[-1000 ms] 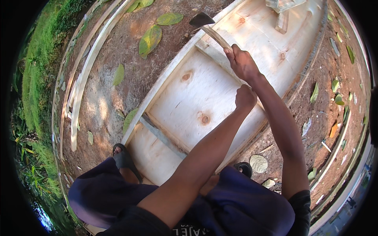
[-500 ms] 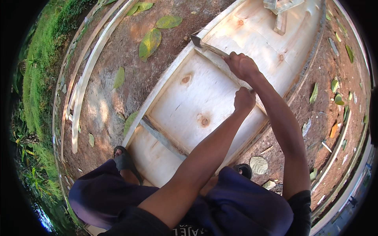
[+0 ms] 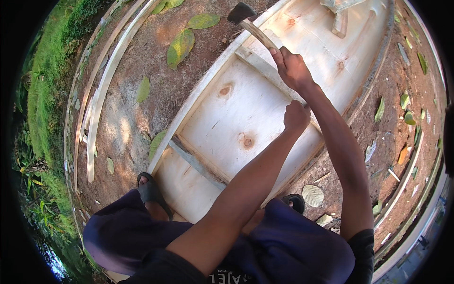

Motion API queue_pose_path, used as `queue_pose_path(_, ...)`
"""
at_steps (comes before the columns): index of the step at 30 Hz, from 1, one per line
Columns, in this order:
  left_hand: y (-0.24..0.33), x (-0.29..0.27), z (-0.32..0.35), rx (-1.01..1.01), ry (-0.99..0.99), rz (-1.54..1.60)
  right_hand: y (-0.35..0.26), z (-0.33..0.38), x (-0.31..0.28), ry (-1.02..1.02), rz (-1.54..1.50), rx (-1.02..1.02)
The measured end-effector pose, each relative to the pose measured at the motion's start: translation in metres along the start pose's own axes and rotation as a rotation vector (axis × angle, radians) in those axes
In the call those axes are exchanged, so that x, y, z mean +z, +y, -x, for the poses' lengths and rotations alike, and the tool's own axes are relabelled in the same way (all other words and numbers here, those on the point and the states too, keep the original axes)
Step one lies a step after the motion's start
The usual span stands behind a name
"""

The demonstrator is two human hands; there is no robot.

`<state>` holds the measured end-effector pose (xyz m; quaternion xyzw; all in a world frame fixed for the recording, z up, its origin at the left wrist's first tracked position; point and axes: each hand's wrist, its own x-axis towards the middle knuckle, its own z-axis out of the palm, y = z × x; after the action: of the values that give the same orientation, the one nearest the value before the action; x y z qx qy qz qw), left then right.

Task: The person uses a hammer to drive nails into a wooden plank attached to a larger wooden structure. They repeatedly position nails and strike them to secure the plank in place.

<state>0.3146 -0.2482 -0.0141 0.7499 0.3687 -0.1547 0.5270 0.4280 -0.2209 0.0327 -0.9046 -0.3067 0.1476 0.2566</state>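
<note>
My right hand is wrapped round the wooden handle of a hatchet. The dark metal head is up over the far left edge of a pale wooden boat hull. My left hand is a closed fist against the wooden crosspiece that spans the hull, close to its right end. Something dark shows beside that fist, partly hidden by my right forearm; I cannot make out what it is. A second, greyish crosspiece lies nearer to me.
My sandalled feet stand either side of the hull's near end. A short wooden block sits in the far part of the hull. Long wooden strips lie on the soil at left. Big leaves and wood scraps are scattered around.
The hatchet has risen from the crosspiece's far left end, its head now higher and beyond the hull edge. My right hand tilted up with it; my left fist stays nearly in place.
</note>
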Motion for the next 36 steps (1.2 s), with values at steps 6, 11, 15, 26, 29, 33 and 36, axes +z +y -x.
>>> queue_pose_path(6,0.009,0.006,0.001,0.007,-0.044,0.029,0.049,0.009,0.016,-0.013,0.314,-0.093)
queue_pose_path(11,-0.006,0.005,-0.007,0.104,-0.01,0.052,-0.001,0.014,0.008,-0.118,0.169,0.04)
queue_pose_path(15,0.005,0.007,-0.002,0.022,-0.038,0.015,0.032,0.013,0.013,-0.041,0.305,-0.044)
queue_pose_path(26,0.005,0.0,-0.001,-0.021,-0.037,-0.011,0.036,0.021,0.016,-0.041,0.489,-0.134)
queue_pose_path(29,0.003,0.001,-0.006,0.049,-0.034,-0.042,0.027,0.033,0.011,-0.066,0.533,-0.049)
queue_pose_path(33,-0.003,-0.012,-0.021,0.073,-0.171,-0.143,0.023,0.091,-0.007,0.038,0.298,0.121)
queue_pose_path(36,-0.029,-0.012,-0.035,0.068,-0.103,-0.066,0.037,0.169,-0.022,0.371,0.0,0.013)
